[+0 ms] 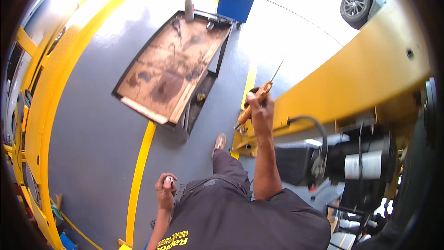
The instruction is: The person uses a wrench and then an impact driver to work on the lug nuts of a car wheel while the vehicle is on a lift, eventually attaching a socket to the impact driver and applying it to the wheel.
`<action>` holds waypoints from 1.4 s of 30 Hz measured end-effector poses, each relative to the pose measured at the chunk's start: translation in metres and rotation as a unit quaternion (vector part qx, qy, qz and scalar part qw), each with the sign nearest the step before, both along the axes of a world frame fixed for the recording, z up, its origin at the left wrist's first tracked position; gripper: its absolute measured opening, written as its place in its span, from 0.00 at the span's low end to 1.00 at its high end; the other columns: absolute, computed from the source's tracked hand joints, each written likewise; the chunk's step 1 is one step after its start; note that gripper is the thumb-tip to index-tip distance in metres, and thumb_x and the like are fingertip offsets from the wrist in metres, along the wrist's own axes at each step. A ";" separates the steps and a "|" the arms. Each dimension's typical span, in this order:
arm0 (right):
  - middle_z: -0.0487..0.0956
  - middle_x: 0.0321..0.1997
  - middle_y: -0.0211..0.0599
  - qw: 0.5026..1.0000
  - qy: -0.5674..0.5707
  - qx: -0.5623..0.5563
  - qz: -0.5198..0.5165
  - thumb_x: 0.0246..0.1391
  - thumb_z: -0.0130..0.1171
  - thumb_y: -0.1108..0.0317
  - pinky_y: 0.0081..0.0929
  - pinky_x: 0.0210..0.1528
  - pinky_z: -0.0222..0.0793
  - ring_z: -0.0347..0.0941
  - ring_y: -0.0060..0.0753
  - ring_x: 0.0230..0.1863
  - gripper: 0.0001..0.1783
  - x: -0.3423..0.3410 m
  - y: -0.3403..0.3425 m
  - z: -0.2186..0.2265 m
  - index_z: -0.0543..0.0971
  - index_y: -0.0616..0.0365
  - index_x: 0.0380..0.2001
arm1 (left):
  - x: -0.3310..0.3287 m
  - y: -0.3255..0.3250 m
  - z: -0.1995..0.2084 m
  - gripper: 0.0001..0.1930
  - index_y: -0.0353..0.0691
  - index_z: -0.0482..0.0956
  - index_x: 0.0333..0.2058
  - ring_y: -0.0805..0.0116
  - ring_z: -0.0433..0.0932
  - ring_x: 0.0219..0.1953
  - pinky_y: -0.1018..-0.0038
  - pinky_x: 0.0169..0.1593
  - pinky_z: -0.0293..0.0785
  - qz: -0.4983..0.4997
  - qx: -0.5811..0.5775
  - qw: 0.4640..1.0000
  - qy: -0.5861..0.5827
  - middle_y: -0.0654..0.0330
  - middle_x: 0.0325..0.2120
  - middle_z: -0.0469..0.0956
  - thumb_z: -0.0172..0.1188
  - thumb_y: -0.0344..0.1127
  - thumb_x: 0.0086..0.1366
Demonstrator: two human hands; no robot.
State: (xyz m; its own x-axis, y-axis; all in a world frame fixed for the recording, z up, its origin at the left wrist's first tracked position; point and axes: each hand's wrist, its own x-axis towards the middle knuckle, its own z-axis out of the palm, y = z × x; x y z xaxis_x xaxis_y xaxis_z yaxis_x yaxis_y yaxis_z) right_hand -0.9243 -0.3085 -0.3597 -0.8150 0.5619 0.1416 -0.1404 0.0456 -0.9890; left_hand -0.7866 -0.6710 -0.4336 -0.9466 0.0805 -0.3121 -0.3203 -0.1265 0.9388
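My right hand is raised beside the yellow lift beam, its fingers wrapped round an orange air blow gun. The gun's long thin nozzle points up and away, and a metal fitting shows at its lower end. No hose can be made out on it. Low on the left, near my waist, my left hand is closed. A small shiny bit shows at its fingertips, too small to name.
A wheeled tray cart topped with stained cardboard stands ahead, a grey bottle on its far edge. Behind is a blue cabinet. A yellow lift beam and black motor flank my right; yellow framework rises left.
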 end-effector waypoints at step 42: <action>0.84 0.35 0.45 0.963 -0.190 0.132 0.139 0.57 0.71 0.49 0.33 0.45 0.78 0.83 0.35 0.37 0.31 -0.911 0.688 0.001 0.76 0.65 0.49 | -1.042 0.852 0.038 0.17 0.45 0.71 0.39 0.85 0.55 0.21 0.82 0.24 0.51 -0.181 0.170 0.969 0.017 0.75 0.23 0.61 0.51 0.53 0.79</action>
State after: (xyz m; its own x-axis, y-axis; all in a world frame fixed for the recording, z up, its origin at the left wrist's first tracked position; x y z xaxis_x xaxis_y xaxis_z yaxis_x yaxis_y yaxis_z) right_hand -1.8348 0.3796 -0.3583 -0.9495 0.3009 -0.0891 0.1870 0.3146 -0.9306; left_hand -1.8284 0.1807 -0.3959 -0.8467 0.5011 -0.1788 -0.3714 -0.3160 0.8731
